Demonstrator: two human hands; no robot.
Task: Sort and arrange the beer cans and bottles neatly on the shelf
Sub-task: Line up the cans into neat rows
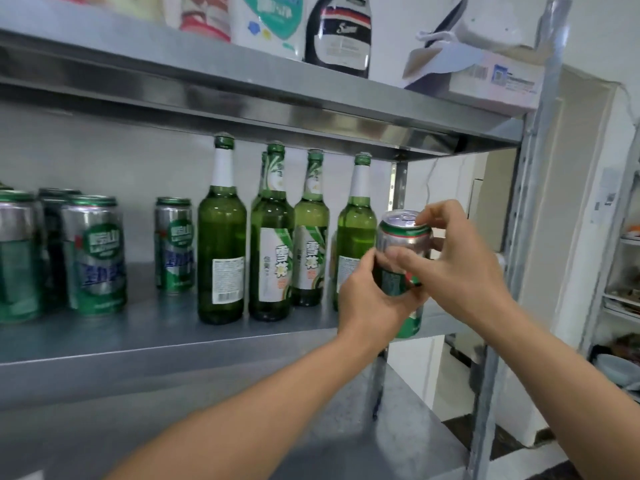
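The fingers [427, 214] of the right hand [464, 268] are curled over the top rim of a silver-and-green beer can [403, 237], with the thumb laid across its front. The can's lower body is gripped by the left hand [369, 299], whose fingers are wrapped round it. The can is held nearly upright at the right end of the middle shelf [173, 341], just beside the rightmost green bottle [356, 230]; whether its base rests on the shelf cannot be told.

To the left of that bottle, three more green bottles [272, 261] are stood upright in a loose row, and the neck of another is seen behind one of them. Further left a single can [175, 244] is placed apart, and a cluster of cans [95, 254] is gathered at the left end. On the upper shelf [242, 98] a white pouch [266, 19], a dark bottle [343, 36] and a cardboard box [498, 81] are kept.
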